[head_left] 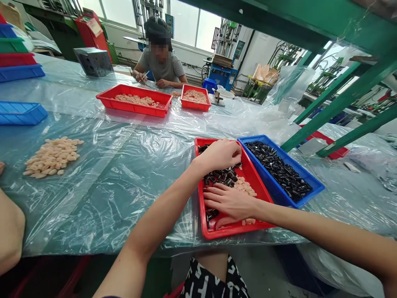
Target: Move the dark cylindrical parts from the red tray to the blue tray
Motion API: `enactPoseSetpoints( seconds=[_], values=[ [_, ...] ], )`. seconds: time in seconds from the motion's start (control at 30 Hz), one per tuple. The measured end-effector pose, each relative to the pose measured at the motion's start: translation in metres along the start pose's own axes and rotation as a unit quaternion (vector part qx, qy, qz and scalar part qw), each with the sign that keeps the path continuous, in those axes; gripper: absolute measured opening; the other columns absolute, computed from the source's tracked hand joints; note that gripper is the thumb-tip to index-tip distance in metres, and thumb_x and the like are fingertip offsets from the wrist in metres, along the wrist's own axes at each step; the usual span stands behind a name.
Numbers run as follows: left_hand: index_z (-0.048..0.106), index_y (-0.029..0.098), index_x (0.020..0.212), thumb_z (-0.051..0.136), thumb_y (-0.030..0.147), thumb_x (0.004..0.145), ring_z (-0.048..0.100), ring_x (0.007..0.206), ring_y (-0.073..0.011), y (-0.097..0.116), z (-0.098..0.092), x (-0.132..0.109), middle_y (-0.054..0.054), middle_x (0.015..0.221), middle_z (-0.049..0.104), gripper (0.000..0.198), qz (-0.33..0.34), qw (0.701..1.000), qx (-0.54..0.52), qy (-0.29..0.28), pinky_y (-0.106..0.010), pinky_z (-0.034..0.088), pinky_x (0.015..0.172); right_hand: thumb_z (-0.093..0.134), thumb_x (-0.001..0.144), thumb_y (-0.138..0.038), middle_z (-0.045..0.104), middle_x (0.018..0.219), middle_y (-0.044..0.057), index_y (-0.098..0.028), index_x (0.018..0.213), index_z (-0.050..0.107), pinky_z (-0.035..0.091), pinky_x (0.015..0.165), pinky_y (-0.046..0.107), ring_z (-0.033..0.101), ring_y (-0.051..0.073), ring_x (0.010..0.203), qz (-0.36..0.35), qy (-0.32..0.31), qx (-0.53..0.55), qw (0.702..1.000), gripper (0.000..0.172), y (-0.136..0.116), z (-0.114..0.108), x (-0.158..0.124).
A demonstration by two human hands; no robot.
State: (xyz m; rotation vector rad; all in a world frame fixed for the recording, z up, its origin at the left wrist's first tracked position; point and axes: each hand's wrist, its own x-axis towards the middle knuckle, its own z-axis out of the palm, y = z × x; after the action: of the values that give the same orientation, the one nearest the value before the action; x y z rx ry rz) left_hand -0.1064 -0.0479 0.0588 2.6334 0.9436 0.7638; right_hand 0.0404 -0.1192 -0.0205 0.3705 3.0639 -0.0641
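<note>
In front of me a red tray [254, 173] holds small black glossy pieces [226, 177] and a heap of small pale beige pieces [245, 186]. Over its far part is my left hand [221, 154], its fingers curled downward; whatever they hold, if anything, is hidden by the hand. Nearer to me, my right hand [231, 202] rests flat on the black pieces, fingers stretched out, with the beige heap just beyond its back. The exact kind of either small piece is too fine to tell.
A blue tray [310, 180] full of black pieces [276, 169] adjoins on the right. Loose beige pieces [54, 156] lie left on the plastic-covered table [133, 165]. Two red trays [133, 108] stand farther back, before a seated person [163, 68]. Green frame bars [335, 99] slant at right.
</note>
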Motion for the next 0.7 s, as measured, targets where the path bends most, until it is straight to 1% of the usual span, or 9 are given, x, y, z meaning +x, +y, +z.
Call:
enactPoseSetpoints(
  seconds=[0.07,0.13,0.23,0.3,0.33,0.4,0.5,0.6,0.7],
  values=[
    [0.063,0.016,0.068,0.046,0.019,0.082,0.039,0.052,-0.0133,0.001,0.001,0.000,-0.004,0.062,0.060,0.023,-0.001,1.000,0.001,-0.005,-0.031,0.025,0.054,0.046,0.095,-0.058,0.055,0.136,0.017,-0.011,0.125,0.056,0.034,0.110,0.049,0.047,0.033,0.129,-0.009,0.010,-0.037,0.999,0.056,0.003,0.010,0.001],
    [0.062,0.017,0.066,0.046,0.019,0.082,0.037,0.052,-0.0129,0.002,0.001,0.000,-0.004,0.062,0.059,0.022,-0.001,1.000,0.000,-0.005,-0.031,0.024,0.054,0.043,0.097,-0.053,0.057,0.133,0.016,-0.013,0.119,0.059,0.039,0.106,0.048,0.049,0.032,0.126,-0.001,0.023,-0.060,0.998,0.048,0.007,0.018,0.003],
    [0.060,0.017,0.066,0.046,0.019,0.082,0.037,0.052,-0.0131,0.002,0.000,0.000,-0.004,0.062,0.059,0.021,-0.004,1.000,-0.005,-0.004,-0.031,0.024,0.054,0.041,0.102,-0.031,0.061,0.124,0.015,-0.013,0.114,0.060,0.045,0.098,0.045,0.053,0.028,0.119,0.009,0.025,-0.085,0.996,0.029,0.013,0.024,0.006],
    [0.060,0.017,0.065,0.046,0.019,0.082,0.038,0.052,-0.0135,0.002,0.000,0.000,-0.004,0.061,0.059,0.022,-0.004,1.000,-0.008,-0.006,-0.031,0.025,0.054,0.039,0.101,-0.017,0.063,0.120,0.015,-0.012,0.114,0.059,0.047,0.095,0.043,0.054,0.027,0.114,0.018,0.019,-0.090,0.996,0.025,0.018,0.023,0.007],
    [0.060,0.017,0.065,0.046,0.019,0.082,0.039,0.052,-0.0138,0.001,0.000,0.000,-0.004,0.061,0.059,0.023,-0.005,1.000,-0.009,-0.008,-0.031,0.025,0.054,0.039,0.100,-0.014,0.062,0.120,0.015,-0.012,0.116,0.058,0.047,0.095,0.042,0.055,0.026,0.113,0.025,0.021,-0.082,0.996,0.025,0.019,0.021,0.007],
    [0.061,0.018,0.065,0.046,0.019,0.082,0.039,0.052,-0.0141,0.000,-0.001,0.000,-0.004,0.061,0.059,0.023,-0.007,1.000,-0.009,-0.009,-0.031,0.025,0.054,0.043,0.100,-0.023,0.059,0.127,0.016,-0.012,0.121,0.055,0.047,0.094,0.041,0.054,0.026,0.113,0.047,0.036,-0.049,0.997,0.026,0.019,0.015,0.006],
    [0.061,0.017,0.066,0.045,0.018,0.082,0.039,0.052,-0.0138,-0.002,-0.001,0.000,-0.004,0.061,0.059,0.023,-0.007,1.000,-0.009,-0.004,-0.031,0.025,0.054,0.051,0.096,-0.047,0.056,0.130,0.018,-0.012,0.125,0.052,0.047,0.091,0.044,0.055,0.029,0.110,0.102,0.055,-0.037,0.993,0.046,0.013,0.004,0.003],
    [0.062,0.017,0.066,0.044,0.018,0.082,0.038,0.051,-0.0132,-0.004,-0.001,0.000,-0.003,0.060,0.058,0.024,-0.005,1.000,-0.010,0.003,-0.030,0.026,0.054,0.055,0.089,-0.058,0.064,0.108,0.016,-0.013,0.112,0.060,0.045,0.081,0.045,0.057,0.031,0.095,0.186,0.031,-0.077,0.979,0.051,0.004,-0.003,0.000],
    [0.063,0.015,0.067,0.044,0.018,0.083,0.038,0.051,-0.0126,-0.004,-0.001,0.000,-0.003,0.060,0.057,0.025,-0.006,1.000,-0.009,0.001,-0.030,0.026,0.054,0.056,0.090,-0.056,0.066,0.093,0.013,-0.013,0.099,0.065,0.042,0.077,0.042,0.056,0.030,0.089,0.241,0.000,-0.100,0.965,0.046,-0.003,-0.004,-0.002]
  ],
)
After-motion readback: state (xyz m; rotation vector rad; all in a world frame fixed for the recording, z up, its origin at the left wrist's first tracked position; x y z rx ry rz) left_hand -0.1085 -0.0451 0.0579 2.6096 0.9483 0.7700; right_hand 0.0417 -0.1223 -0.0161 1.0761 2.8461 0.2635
